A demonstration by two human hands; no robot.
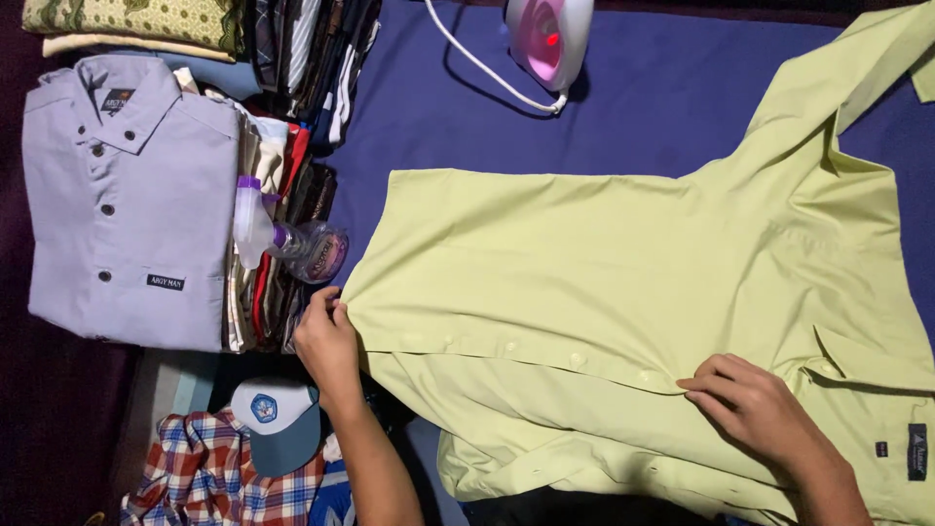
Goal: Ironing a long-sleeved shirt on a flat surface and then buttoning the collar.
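Note:
A light green button shirt lies spread on a dark blue cloth-covered surface, collar to the right. My left hand pinches the shirt's bottom hem corner at the left. Over at the right, my right hand rests with fingers pressed on the button placket near the collar. A row of small buttons runs between my two hands.
A white and pink iron with its cord stands at the back. A folded lilac shirt tops a pile of folded clothes on the left, beside a spray bottle. A white and blue cap and plaid shirt lie below.

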